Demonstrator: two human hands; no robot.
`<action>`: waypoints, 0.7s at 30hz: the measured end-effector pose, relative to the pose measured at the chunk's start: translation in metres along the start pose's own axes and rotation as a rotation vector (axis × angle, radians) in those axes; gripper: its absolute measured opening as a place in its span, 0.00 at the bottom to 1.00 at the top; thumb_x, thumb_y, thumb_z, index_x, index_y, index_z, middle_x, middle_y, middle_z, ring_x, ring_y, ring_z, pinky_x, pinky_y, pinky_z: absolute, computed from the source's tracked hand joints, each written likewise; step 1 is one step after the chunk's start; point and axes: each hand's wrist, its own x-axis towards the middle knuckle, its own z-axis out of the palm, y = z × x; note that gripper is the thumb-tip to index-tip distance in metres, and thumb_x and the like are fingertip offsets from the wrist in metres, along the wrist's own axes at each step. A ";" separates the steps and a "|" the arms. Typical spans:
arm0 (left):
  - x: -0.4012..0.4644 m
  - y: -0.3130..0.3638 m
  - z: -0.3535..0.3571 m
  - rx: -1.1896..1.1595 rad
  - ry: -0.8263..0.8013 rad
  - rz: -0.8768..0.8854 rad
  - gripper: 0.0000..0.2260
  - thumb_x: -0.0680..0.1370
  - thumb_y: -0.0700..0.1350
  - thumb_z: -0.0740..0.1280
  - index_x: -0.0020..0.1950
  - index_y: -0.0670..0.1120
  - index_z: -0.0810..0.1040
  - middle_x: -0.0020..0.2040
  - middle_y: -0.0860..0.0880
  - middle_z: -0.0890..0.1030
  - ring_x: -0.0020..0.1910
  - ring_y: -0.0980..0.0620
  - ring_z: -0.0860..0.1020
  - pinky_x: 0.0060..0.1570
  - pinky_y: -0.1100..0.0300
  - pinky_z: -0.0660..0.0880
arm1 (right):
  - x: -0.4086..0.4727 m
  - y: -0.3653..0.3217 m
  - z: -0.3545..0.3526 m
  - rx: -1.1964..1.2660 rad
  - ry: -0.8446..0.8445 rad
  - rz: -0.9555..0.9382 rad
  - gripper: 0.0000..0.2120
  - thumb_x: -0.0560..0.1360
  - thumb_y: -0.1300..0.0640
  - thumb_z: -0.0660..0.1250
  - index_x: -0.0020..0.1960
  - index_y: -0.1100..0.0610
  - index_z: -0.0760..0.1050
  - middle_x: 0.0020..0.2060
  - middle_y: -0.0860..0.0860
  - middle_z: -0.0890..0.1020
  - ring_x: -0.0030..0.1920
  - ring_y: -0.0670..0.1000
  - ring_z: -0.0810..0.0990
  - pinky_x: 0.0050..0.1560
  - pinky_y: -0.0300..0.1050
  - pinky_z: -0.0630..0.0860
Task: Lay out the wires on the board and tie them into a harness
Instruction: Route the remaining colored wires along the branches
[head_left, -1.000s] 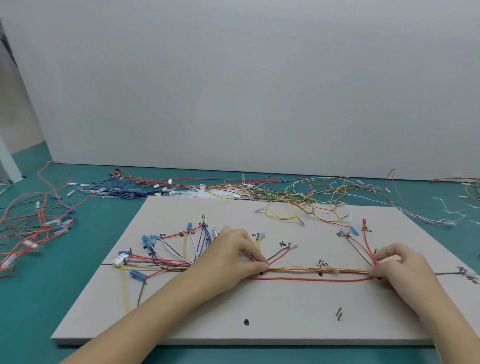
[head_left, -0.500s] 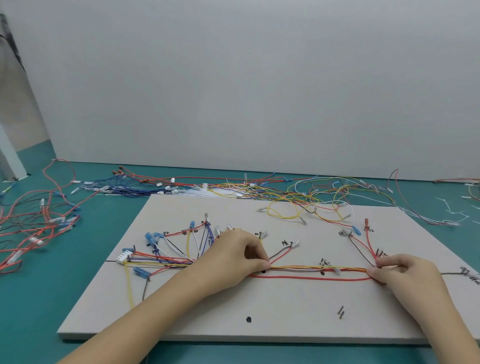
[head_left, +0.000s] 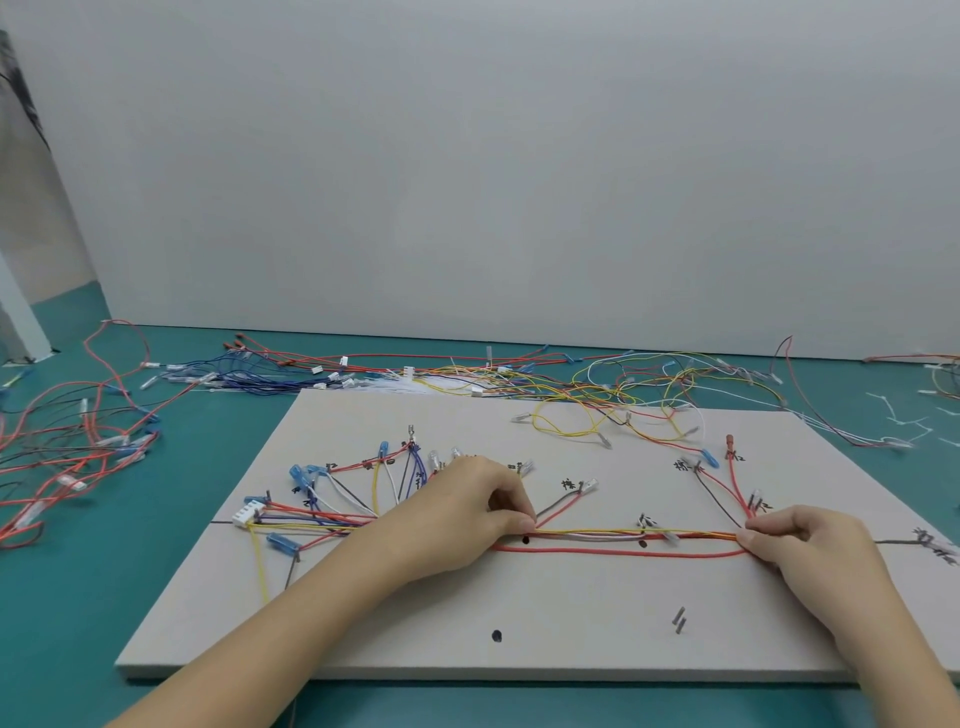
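Wires (head_left: 636, 535) in yellow, orange, white and red run as one straight bundle across the near middle of a pale board (head_left: 519, 649), stretched between a person's two hands. The left hand (head_left: 457, 514) pinches the bundle's left end between thumb and curled fingers (head_left: 511, 501); the right hand (head_left: 815, 545) pinches its right end the same way, and a loose red wire (head_left: 623, 552) bows just below the bundle. Left of the left hand, more wires fan out to blue-sleeved ends (head_left: 301, 474) and a white plug (head_left: 248, 514). Above the right hand, red and dark wires climb toward handwritten marks on the board. Yellow loops (head_left: 566, 428) sprawl over the board's far edge, and behind it a long tangle of spare wires (head_left: 363, 371) lies on the teal surface (head_left: 130, 597). Another red tangle (head_left: 62, 441) sits well left of the board, and white scraps (head_left: 904, 421) to its far right. A plain grey wall (head_left: 493, 171) rises behind.
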 end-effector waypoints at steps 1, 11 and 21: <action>0.001 0.001 0.000 0.024 -0.007 0.002 0.05 0.76 0.47 0.70 0.41 0.53 0.82 0.36 0.59 0.80 0.37 0.64 0.76 0.37 0.73 0.69 | 0.000 0.000 0.000 0.007 0.000 -0.007 0.04 0.71 0.65 0.74 0.40 0.58 0.81 0.40 0.51 0.82 0.44 0.52 0.78 0.43 0.45 0.70; 0.006 0.008 -0.005 0.200 -0.054 -0.007 0.02 0.76 0.47 0.70 0.45 0.51 0.82 0.42 0.56 0.80 0.43 0.57 0.78 0.48 0.59 0.76 | -0.003 0.001 0.000 0.019 -0.010 -0.073 0.04 0.70 0.64 0.75 0.39 0.58 0.82 0.33 0.60 0.82 0.36 0.53 0.77 0.35 0.43 0.67; 0.001 0.016 -0.009 0.303 -0.065 -0.013 0.03 0.77 0.46 0.69 0.47 0.50 0.83 0.43 0.54 0.79 0.48 0.53 0.78 0.50 0.58 0.75 | -0.008 -0.001 0.000 0.046 -0.017 -0.067 0.03 0.70 0.64 0.75 0.39 0.59 0.82 0.30 0.57 0.81 0.31 0.50 0.74 0.27 0.33 0.68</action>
